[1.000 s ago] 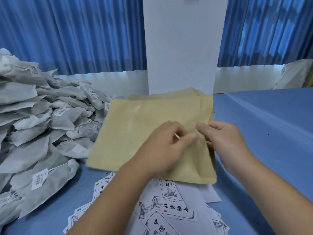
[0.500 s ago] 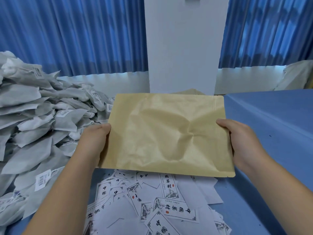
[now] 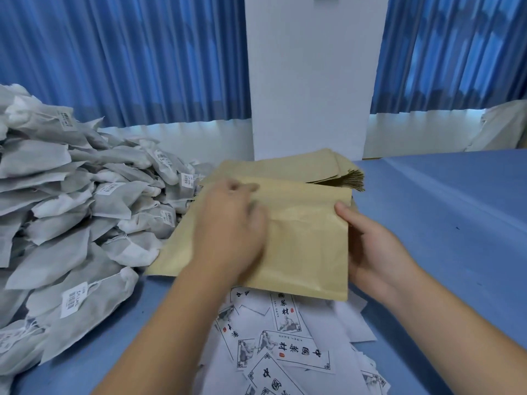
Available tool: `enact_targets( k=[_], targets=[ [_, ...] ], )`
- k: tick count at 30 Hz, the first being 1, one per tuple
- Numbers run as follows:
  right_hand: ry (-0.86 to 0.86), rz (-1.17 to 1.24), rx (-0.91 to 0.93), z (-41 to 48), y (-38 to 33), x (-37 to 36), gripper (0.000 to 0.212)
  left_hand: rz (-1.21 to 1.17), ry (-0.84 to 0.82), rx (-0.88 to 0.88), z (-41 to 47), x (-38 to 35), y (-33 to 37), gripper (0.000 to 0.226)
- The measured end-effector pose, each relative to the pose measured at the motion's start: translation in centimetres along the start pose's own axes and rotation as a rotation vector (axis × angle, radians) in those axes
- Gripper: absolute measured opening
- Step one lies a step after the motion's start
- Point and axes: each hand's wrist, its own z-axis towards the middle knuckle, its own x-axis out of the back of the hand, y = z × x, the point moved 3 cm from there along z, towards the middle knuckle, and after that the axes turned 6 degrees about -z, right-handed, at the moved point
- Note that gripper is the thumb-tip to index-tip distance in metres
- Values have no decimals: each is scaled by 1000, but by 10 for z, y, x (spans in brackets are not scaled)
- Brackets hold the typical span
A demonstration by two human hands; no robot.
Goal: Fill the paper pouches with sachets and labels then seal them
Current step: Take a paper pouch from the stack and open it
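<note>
Sachets [image 3: 71,218] on the left, how do they lie?

Heaped in a big grey pile on the blue table [image 3: 442,223], printed tags showing, with the heap's near edge just beside the pouch's left corner.

And the left hand [image 3: 228,232]?

Blurred, lying over the upper left of the paper pouch [image 3: 308,246]. I cannot tell whether its fingers pinch the top edge.

Where is that pouch?

In the centre, its lower edge over the scattered labels [image 3: 293,352], in front of the stack of pouches [image 3: 313,166].

The right hand [image 3: 379,252]?

It grips the pouch's right edge, thumb on the front, fingers tucked behind.
</note>
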Motion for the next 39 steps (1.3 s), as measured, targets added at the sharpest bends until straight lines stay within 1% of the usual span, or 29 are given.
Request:
enact_targets(
  k=[2, 4, 6, 9, 11, 15, 19, 20, 22, 24, 26, 29, 31, 33, 35, 37, 39],
  targets=[
    [-34, 18, 8, -1, 3, -5, 39, 60, -133, -127, -13, -15, 42, 50],
    [-71, 16, 9, -4, 1, -7, 37, 158, -202, -175, -27, -25, 71, 61],
    [-86, -6, 23, -9, -2, -8, 31, 236, -201, -129, -35, -30, 82, 75],
    [-99, -48, 118, -18, -8, -16, 23, 288, -104, 1, -34, -29, 85, 85],
    [-110, -67, 183, -24, -11, -23, 29, 286, -63, 27, -35, -27, 91, 80],
    [-101, -97, 279, -34, -17, -26, 25, 241, -35, 15, -36, -21, 100, 58],
    [-93, -240, 369, -37, -19, -31, 32, 189, 31, -24, -30, -8, 95, 40],
    [-90, -286, 408, -37, -19, -32, 29, 184, 53, -50, -28, -4, 91, 37],
    [-63, -420, 493, -35, -17, -31, 19, 166, 70, -104, -22, 2, 83, 36],
    [16, -584, 598, -33, -16, -28, 13, 149, 64, -137, -15, 5, 73, 37],
    [122, -742, 720, -34, -17, -23, 17, 136, 72, -150, -7, 10, 63, 37],
    [172, -903, 860, -37, -18, -22, 19, 86, 124, -196, 5, 21, 51, 39],
    [194, -937, 884, -37, -17, -23, 19, 34, 151, -219, 10, 27, 45, 42],
    [238, -994, 917, -38, -15, -25, 19, -1, 151, -255, 11, 30, 42, 39],
    [323, -1032, 951, -39, -14, -24, 27, -25, 143, -335, 6, 32, 41, 38],
    [406, -939, 921, -39, -17, -19, 37, -55, 154, -409, -1, 32, 41, 40],
    [452, -810, 829, -37, -21, -13, 35, -88, 149, -453, -4, 30, 41, 39]
  ],
)
